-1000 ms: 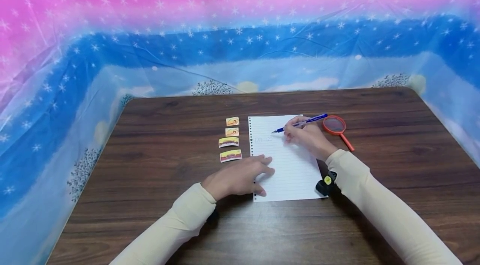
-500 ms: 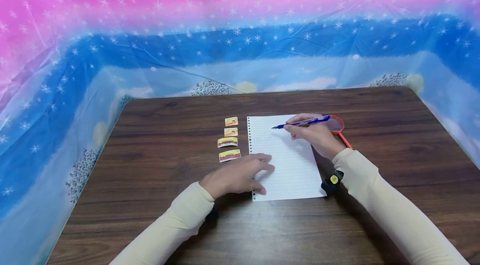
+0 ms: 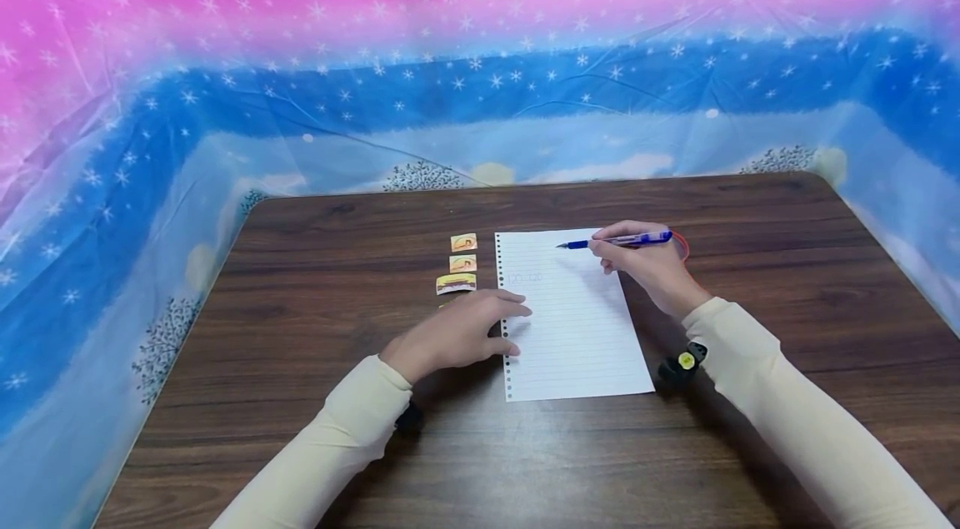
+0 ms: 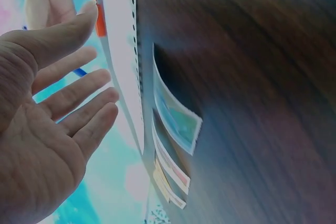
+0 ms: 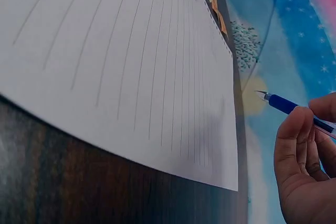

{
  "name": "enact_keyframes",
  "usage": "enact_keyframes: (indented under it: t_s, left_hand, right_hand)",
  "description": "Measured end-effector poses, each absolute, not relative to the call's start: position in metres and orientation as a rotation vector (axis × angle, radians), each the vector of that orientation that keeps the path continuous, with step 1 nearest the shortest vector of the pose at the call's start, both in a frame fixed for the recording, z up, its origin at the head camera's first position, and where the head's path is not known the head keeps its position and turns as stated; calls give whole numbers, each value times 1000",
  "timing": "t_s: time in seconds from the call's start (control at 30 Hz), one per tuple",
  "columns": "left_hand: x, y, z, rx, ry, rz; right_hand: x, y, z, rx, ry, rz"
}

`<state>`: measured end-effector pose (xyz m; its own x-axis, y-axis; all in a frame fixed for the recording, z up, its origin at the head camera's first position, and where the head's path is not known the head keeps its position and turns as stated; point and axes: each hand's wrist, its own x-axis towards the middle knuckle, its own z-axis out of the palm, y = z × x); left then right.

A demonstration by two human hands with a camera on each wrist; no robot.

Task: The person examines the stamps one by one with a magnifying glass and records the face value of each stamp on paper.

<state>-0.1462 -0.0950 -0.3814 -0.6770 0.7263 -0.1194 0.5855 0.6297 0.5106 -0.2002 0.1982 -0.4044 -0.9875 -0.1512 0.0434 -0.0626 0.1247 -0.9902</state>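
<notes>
My right hand [image 3: 651, 264] pinches a blue pen [image 3: 622, 241] over the upper right of a lined, hole-punched sheet of paper [image 3: 573, 329]. In the right wrist view the pen's tip [image 5: 261, 94] stands clear of the paper. Faint handwriting [image 3: 525, 278] shows near the sheet's upper left. My left hand [image 3: 457, 329] hovers over the sheet's left edge, its fingers extended and holding nothing, as the left wrist view shows. Beside the sheet lie small printed paper pieces in a column: two orange ones [image 3: 462, 252] and a yellow-and-red one [image 3: 456, 284]; another is mostly hidden behind the left hand.
A red-rimmed magnifying glass [image 3: 681, 246] lies right of the sheet, mostly hidden behind the right hand; its orange-red handle [image 4: 97, 9] shows in the left wrist view. The dark wooden table [image 3: 337, 262] meets a pink and blue snowflake curtain [image 3: 480, 54] at the back.
My right hand has moved right and slightly away with the pen, covering more of the magnifying glass. My left hand has shifted left and up, now covering the nearest paper piece.
</notes>
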Motion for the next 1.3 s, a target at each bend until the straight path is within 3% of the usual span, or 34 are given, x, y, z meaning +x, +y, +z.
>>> enact_keyframes:
  t_s: [1.3]
  left_hand:
    - [-177,-145,-385,836,2741,779]
  right_hand:
    - [-180,245,-399,-158,2453,-2148]
